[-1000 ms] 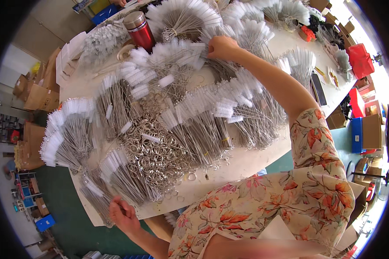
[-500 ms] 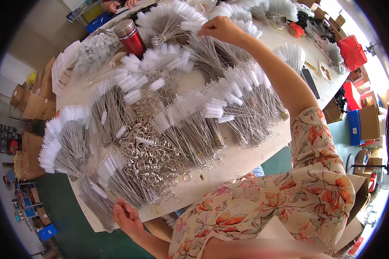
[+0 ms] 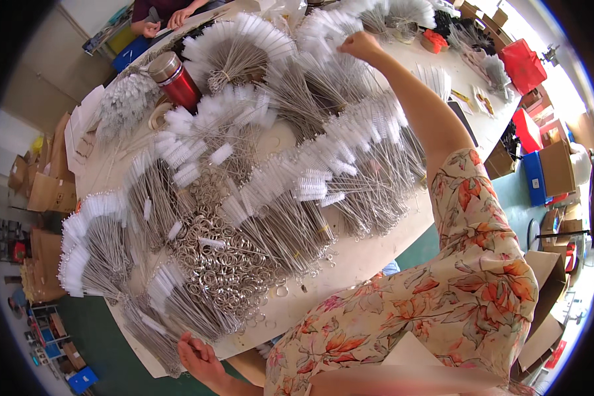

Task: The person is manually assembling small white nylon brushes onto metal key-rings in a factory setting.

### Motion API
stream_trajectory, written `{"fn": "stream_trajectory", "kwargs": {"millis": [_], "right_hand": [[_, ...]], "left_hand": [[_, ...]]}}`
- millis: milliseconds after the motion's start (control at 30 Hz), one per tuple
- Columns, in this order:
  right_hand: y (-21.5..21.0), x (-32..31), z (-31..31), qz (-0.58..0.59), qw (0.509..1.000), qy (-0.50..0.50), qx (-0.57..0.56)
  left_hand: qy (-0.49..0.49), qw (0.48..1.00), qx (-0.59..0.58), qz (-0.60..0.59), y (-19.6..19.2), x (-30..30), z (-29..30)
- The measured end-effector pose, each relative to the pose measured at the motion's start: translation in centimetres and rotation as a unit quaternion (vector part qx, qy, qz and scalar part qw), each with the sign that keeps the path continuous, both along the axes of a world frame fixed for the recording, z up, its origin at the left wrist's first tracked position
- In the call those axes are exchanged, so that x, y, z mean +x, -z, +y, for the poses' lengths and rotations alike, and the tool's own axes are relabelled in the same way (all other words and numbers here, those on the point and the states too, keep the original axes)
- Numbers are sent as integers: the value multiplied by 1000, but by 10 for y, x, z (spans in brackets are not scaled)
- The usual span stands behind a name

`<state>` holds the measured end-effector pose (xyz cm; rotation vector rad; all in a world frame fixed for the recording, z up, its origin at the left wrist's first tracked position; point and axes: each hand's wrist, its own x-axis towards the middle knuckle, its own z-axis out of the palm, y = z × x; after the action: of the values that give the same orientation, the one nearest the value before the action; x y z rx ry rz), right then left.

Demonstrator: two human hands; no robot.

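Containers: red flask (image 3: 181, 90) upright at the far left of the bench (image 3: 369, 254), steel cap on, contents hidden. Blue bin (image 3: 131, 54) beyond the bench at far left; inside not legible. On the right, off the bench, a blue box (image 3: 536, 178) stands beside an open-flapped carton (image 3: 556, 155); contents of both cannot be made out. More cartons (image 3: 51, 188) stand at left.

Brushes (image 3: 310, 188): thin grey wire stems, white translucent bristle heads, wire loops at the stem ends where visible. They lie in fanned bundles over most of the bench, from the near left corner to the far side; heads mostly point away from the near edge. One loose brush lies across the rings (image 3: 218, 270), a shiny silver heap left of centre, with a few single rings scattered toward the near edge.

Right hand (image 3: 363, 47): arm extended over the far brushes, fingertips close together at the bristle heads; cannot tell whether its grip is clamped on one. Left hand (image 3: 201, 360): at the near left edge, just beside stem ends, fingers curled; cannot tell whether its grip holds anything.

Co-worker's hands (image 3: 180, 18) at the far left edge, beyond the flask.
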<state>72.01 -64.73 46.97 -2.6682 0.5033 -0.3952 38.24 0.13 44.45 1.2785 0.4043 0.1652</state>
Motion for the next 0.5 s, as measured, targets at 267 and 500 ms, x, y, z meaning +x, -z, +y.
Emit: {"fn": "stream_trajectory", "kwargs": {"millis": [267, 500], "right_hand": [[5, -2, 19, 34, 995, 20, -87], [-111, -71, 140, -246, 859, -283, 349]], "left_hand": [[14, 999, -31, -16, -7, 6, -19], [6, 999, 13, -51, -24, 13, -42]]}}
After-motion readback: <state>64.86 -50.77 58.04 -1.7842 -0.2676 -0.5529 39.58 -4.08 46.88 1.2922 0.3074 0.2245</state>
